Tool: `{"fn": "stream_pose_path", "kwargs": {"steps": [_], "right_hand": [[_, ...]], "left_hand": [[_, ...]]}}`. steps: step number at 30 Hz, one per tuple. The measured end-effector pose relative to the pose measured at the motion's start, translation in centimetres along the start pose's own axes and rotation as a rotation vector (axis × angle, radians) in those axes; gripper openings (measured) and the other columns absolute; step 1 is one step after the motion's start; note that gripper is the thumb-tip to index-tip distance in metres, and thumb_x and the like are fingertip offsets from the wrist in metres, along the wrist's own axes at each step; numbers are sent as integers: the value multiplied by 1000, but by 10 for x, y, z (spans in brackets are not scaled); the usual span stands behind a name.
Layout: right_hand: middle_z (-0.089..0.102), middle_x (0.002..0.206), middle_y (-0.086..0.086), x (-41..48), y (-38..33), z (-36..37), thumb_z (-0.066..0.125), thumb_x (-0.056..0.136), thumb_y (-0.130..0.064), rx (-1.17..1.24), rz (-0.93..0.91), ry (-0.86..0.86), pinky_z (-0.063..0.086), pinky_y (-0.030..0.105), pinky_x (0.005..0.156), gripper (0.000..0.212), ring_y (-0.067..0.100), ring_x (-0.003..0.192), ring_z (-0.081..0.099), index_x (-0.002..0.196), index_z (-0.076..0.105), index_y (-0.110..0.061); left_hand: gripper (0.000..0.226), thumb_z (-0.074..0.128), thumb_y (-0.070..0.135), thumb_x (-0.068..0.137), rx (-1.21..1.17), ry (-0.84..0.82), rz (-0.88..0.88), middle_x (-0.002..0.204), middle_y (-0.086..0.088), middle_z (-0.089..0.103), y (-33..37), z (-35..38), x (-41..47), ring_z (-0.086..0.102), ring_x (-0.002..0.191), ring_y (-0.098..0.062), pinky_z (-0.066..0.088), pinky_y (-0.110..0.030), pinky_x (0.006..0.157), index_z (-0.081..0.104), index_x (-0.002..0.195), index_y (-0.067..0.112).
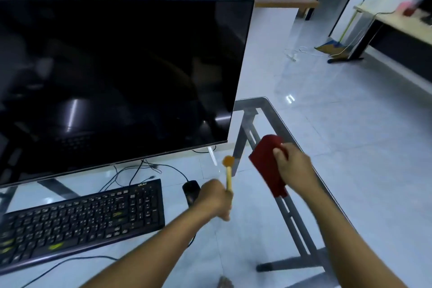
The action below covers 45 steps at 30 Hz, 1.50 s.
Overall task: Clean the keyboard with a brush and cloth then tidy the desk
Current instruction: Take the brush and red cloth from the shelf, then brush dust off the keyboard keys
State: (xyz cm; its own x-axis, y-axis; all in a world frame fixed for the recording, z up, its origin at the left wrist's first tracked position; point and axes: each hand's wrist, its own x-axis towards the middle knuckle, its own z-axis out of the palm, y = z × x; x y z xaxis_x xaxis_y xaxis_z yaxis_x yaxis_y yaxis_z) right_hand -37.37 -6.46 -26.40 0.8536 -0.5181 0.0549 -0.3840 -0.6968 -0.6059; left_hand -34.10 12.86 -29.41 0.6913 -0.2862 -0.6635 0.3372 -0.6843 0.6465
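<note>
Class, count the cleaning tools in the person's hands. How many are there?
2. The brush stands upright in the left hand, right of the keyboard; the red cloth hangs from the right hand beside it. None seems hidden.

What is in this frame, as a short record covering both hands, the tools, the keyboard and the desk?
left grip: holds brush by its handle, bristles up, clear of the keys
right grip: holds red cloth, raised off the desk
keyboard: black, flat on glass desk, neither hand touching it
mouse: right of keyboard, partly hidden by the left wrist
monitor: dark, behind keyboard
</note>
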Motion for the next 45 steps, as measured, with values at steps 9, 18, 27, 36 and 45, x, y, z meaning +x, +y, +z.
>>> {"fn": "stream_pose_path", "kwargs": {"steps": [9, 18, 27, 36, 45], "right_hand": [[60, 87, -4, -48, 39, 95, 41, 101, -31, 83, 74, -160, 49, 30, 68, 25, 15, 81, 59, 108, 58, -14], [63, 84, -3, -51, 95, 118, 52, 94, -40, -200, 151, -165, 51, 32, 63, 26, 18, 75, 63, 101, 57, -15], [64, 100, 1, -48, 52, 127, 69, 85, -28, -260, -215, -101, 51, 31, 80, 18, 19, 88, 60, 99, 65, -17], [60, 103, 4, -50, 9, 164, 54, 89, -39, -464, -147, -446, 52, 34, 78, 29, 21, 88, 62, 101, 57, -13], [51, 91, 6, -60, -119, 176, 46, 95, -16, -124, -163, -456, 39, 31, 60, 11, 25, 69, 52, 99, 52, -8]], "left_hand": [[25, 62, 16, 91, -77, 7, -110, 68, -11, 69, -68, 33, 33, 72, 69, -26, 60, -41, 70, 66, 89, -8], [22, 60, 24, 92, -14, 35, -119, 69, -5, 72, -68, 48, 49, 69, 50, -18, 60, -29, 57, 61, 94, 3], [22, 61, 32, 92, 250, 5, -152, 70, -1, 66, -60, 44, 53, 67, 50, -14, 53, -22, 53, 58, 87, 11], [24, 50, 35, 95, 439, 279, 165, 104, 1, 66, -101, -31, 29, 61, 87, -16, 44, -26, 65, 59, 112, 22], [22, 55, 25, 95, 90, 417, 263, 104, 5, 69, -185, -134, 0, 63, 89, -9, 53, -25, 74, 61, 115, 17]]}}
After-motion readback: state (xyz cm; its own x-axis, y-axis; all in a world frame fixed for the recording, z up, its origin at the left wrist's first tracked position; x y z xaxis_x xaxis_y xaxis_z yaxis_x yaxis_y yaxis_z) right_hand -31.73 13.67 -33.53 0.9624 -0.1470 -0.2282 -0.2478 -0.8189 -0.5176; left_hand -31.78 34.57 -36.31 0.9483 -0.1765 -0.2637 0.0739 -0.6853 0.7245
